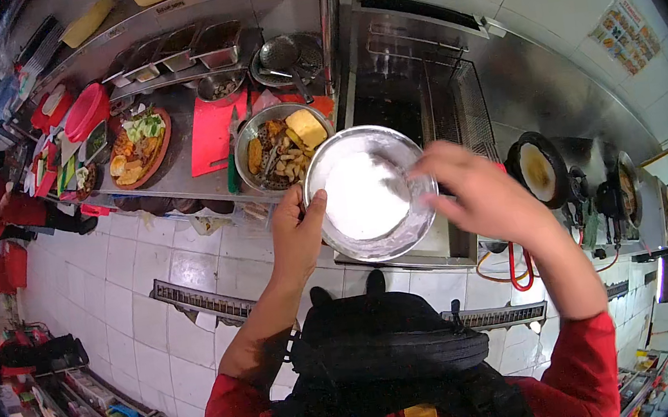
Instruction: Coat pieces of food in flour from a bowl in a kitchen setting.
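My left hand point(301, 231) grips the left rim of a round metal bowl point(423, 217), with the thumb on top. White powder point(364, 199), very bright in the light, lies inside it. My right hand point(480, 185) is blurred at the bowl's right rim, thumb and fingers spread around that edge; whether they pinch anything cannot be made out. The bowl is above the front of a deep fryer point(389, 122). Partly behind its left side stands a metal colander point(243, 172) holding fried pieces point(292, 164) and a yellow block point(306, 128).
A wire fry basket point(464, 107) stands at the fryer's right. Farther right, a pan point(536, 170) sits on the stove. On the left counter are a red cutting board point(208, 136), a green-handled knife point(233, 170) and a plated meal point(141, 144). Another person point(15, 201) is at far left.
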Demonstrator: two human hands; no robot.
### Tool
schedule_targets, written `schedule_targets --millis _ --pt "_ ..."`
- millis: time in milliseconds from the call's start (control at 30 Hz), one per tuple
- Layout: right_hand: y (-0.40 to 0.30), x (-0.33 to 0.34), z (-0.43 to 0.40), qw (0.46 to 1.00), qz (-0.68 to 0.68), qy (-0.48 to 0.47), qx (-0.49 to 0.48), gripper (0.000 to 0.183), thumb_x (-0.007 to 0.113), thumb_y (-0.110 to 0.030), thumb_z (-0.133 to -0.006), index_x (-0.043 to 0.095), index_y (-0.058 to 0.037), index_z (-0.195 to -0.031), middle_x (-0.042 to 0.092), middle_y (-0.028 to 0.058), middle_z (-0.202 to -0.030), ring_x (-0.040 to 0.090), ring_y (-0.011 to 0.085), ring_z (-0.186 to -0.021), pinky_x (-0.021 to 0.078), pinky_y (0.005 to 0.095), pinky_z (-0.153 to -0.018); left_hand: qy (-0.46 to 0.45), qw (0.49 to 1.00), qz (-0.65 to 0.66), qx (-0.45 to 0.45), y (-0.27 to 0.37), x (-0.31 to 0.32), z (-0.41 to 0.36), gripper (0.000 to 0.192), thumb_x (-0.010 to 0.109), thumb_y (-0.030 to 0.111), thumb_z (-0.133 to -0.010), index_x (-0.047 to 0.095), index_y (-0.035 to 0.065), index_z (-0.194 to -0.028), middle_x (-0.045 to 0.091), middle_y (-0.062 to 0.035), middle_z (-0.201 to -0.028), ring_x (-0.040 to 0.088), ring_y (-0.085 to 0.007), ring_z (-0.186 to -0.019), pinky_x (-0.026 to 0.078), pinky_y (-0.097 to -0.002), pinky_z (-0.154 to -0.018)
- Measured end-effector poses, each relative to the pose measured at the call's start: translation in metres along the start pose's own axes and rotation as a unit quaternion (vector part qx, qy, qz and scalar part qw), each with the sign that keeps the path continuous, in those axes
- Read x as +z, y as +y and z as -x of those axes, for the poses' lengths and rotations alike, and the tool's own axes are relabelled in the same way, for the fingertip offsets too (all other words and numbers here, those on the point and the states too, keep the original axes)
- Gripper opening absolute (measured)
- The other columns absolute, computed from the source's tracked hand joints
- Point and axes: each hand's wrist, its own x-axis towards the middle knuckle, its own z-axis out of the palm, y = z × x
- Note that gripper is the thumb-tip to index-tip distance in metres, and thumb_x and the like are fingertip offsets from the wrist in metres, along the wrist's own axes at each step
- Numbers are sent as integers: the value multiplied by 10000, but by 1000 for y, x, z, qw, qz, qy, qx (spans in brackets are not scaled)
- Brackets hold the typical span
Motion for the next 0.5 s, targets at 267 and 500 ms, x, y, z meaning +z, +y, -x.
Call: schedule_targets --millis 267,500 --pt "-25 93 -65 969 123 -206 58 606 722 -353 -821 484 -25 -1273 507 217 -1218 538 396 -1158 498 437 -936 -70 993 -92 25 4 -15 5 68 566 83 -968 593 24 -950 588 33 -811 483 -17 -719 402 -203 -616" --pt "-34 108 -67 960 102 -261 -23 595 721 -242 -811 467 24 -1279 516 218 -1200 554 384 -1100 506 441 -921 -43 997 -40 43 -3 -24 6 190 622 106 -935 521 19 -799 427 33 -624 358 -30 -608 325 -241 -514"
